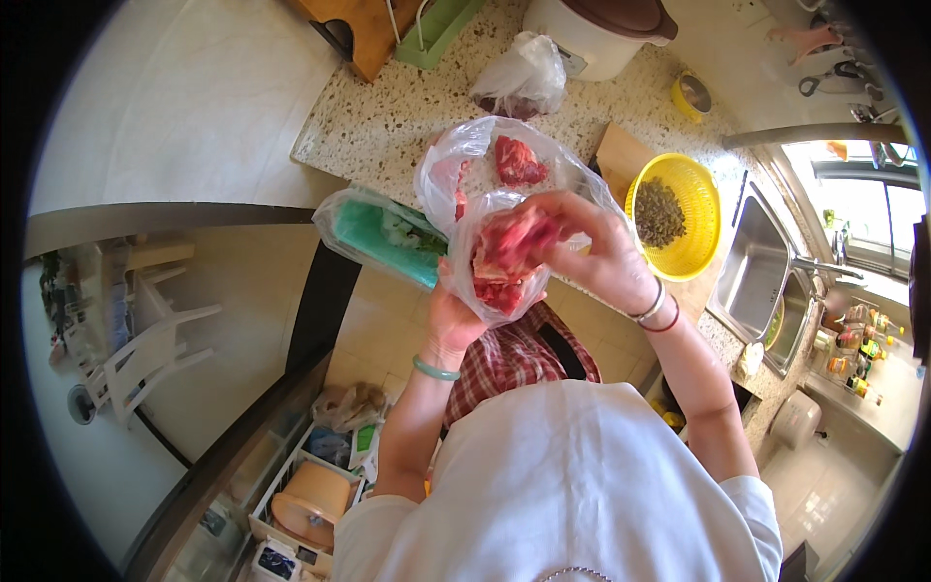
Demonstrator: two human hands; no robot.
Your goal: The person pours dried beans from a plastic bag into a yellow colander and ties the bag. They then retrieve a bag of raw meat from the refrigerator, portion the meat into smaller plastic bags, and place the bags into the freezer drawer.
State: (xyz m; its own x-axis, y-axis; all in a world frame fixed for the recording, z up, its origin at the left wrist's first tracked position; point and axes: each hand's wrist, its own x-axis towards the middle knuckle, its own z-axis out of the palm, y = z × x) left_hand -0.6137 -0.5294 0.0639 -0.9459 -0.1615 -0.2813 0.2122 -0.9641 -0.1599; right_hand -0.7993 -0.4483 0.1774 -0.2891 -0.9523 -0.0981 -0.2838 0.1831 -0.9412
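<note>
My left hand [454, 318] cups a clear plastic bag [464, 238] from below, in front of my body at the counter's edge. Chunks of red raw meat [498, 294] show inside it. Over the bag's mouth, my right hand [606, 257] pinches a piece of raw meat [527, 233], smeared by motion. Just beyond, a second, spread-out plastic bag [574, 167] lies on the speckled counter with a few red meat chunks [520, 161] in it. How far the held piece sits inside the near bag is hard to make out.
A yellow colander [714, 215] of small dark shellfish-like pieces stands on a wooden board [621, 160] at right, beside the steel sink [749, 247]. A green bag-lined bin [373, 233] hangs at the counter's left edge. Behind are a knotted bag [531, 73] and a white cooker [592, 39].
</note>
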